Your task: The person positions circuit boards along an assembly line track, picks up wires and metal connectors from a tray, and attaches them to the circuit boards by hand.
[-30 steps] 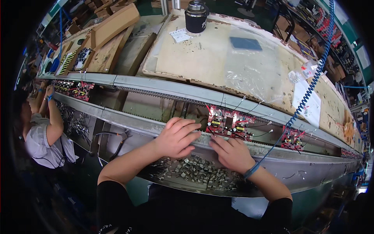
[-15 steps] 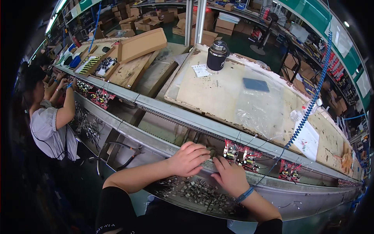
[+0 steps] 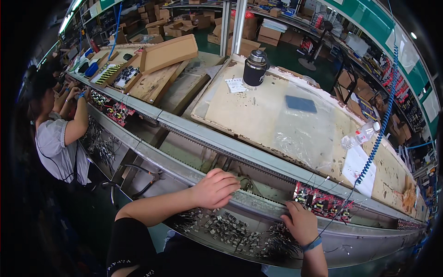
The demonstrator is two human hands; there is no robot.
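Note:
My left hand [image 3: 216, 189] rests over the near rail of the conveyor [image 3: 184, 167], its fingers curled and pressed together; whatever they hold, if anything, is hidden. Farther right, my right hand [image 3: 300, 222] wears a blue wristband [image 3: 312, 243]. Its fingers reach onto the rail beside the red circuit boards [image 3: 318, 198], with the thumb apart. Nothing shows in this hand. The boards carry upright wires and small parts and sit between the two rails. Below my hands, a metal tray [image 3: 207, 241] holds many small metal-ended parts [image 3: 230, 231] and dark wire leads [image 3: 280, 242].
Beyond the conveyor, a worn board table holds a dark flask [image 3: 255, 68], a blue pad [image 3: 301, 104], and a clear bottle [image 3: 361, 135]. A coiled blue hose [image 3: 380, 129] hangs at right. Pliers [image 3: 147, 177] lie at left, near a co-worker [image 3: 62, 138].
My right hand has moved right along the rail, away from my left. The nearest red boards have shifted right, up against the others. My left hand has moved slightly left.

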